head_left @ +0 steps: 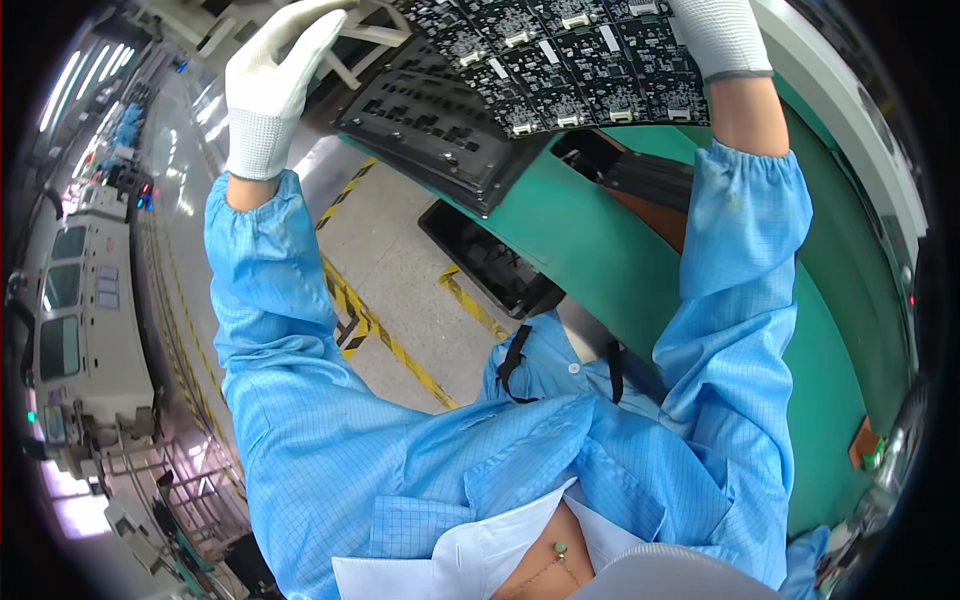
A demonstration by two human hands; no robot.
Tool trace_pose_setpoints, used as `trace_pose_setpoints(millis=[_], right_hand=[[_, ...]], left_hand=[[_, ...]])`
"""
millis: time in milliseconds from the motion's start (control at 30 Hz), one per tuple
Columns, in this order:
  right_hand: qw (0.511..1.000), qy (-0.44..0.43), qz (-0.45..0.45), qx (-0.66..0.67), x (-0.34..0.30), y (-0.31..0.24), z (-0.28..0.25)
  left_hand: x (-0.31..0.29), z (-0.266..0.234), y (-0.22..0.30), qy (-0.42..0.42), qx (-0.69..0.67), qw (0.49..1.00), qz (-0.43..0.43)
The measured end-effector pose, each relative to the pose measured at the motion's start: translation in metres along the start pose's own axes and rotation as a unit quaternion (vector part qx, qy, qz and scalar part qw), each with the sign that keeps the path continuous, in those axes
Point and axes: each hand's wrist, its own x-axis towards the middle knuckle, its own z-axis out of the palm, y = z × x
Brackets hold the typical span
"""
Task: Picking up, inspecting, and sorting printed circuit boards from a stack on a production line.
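A black panel of several joined circuit boards (590, 70) with white connectors is at the top of the view. My right hand (722, 35), in a white glove, grips its right edge; the fingertips are out of view. Left of the panel, my left hand (275, 80) is raised in a white glove. Its thumb and fingers are apart, with nothing seen between them. Under and left of the panel lies a black fixture plate (440, 125) with cut-outs and screws, partly covered by the panel.
The plate rests on a green worktop (590, 240). Black stacked pieces (650, 180) lie below the panel. On the floor are a black bin (485, 260) and yellow-black tape (375, 330). A pale machine (95, 300) stands far left; a white curved edge (860, 110) borders the right.
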Motion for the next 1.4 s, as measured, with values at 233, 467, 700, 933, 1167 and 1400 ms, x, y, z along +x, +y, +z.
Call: trace_pose_setpoints(millis=[233, 467, 700, 933, 1167, 1400], right_hand=[[0.984, -0.045, -0.079, -0.156, -0.026, -0.038, -0.052], [0.982, -0.027, 0.159, 0.097, -0.057, -0.043, -0.088], [0.965, -0.016, 0.103, -0.24, -0.082, -0.056, -0.174], [0.948, 0.047, 0.313, -0.027, -0.134, -0.039, -0.241], [0.944, 0.074, 0.323, 0.004, -0.149, -0.038, -0.251], [0.944, 0.02, 0.328, -0.035, -0.151, -0.04, -0.252]], left_hand=[[0.048, 0.064, 0.077, -0.185, 0.088, 0.974, 0.099], [0.08, 0.132, 0.093, -0.395, -0.139, 0.908, -0.011], [0.075, 0.167, 0.059, -0.382, -0.168, 0.909, 0.007], [0.09, 0.189, 0.048, -0.402, -0.104, 0.909, 0.023], [0.111, 0.202, 0.057, -0.441, -0.131, 0.888, 0.01], [0.12, 0.206, 0.067, -0.446, -0.138, 0.884, -0.017]])
